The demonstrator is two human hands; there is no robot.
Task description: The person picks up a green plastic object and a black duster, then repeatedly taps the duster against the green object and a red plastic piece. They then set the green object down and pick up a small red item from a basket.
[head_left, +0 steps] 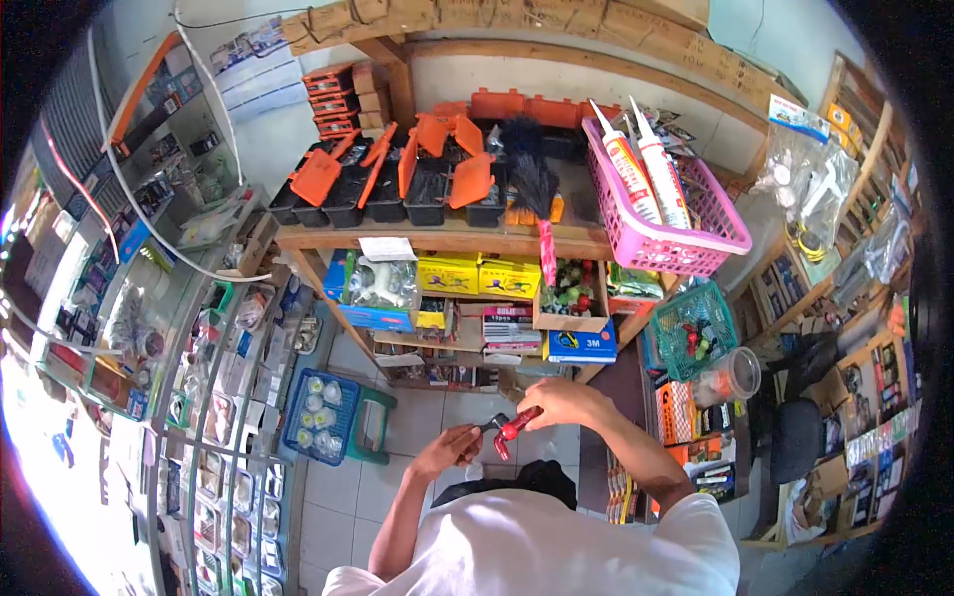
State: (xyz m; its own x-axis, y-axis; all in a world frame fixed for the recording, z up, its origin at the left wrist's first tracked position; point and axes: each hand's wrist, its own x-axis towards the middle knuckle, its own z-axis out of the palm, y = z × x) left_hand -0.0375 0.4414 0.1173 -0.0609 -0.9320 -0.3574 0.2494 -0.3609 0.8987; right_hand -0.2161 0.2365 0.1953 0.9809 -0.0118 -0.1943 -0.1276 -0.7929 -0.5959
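In front of my chest, my right hand is closed around one end of a red water tap. The tap's curved spout points down. A dark lever-like part sticks out from it toward the left. The fingers of my left hand are closed at the end of this dark part, pinching it. Both hands are above the tiled floor, close to my white shirt.
Ahead stands a wooden shelf with black bins with orange lids and a pink basket holding sealant tubes. A blue crate sits at lower left beside a glass display case. A green basket is on the right.
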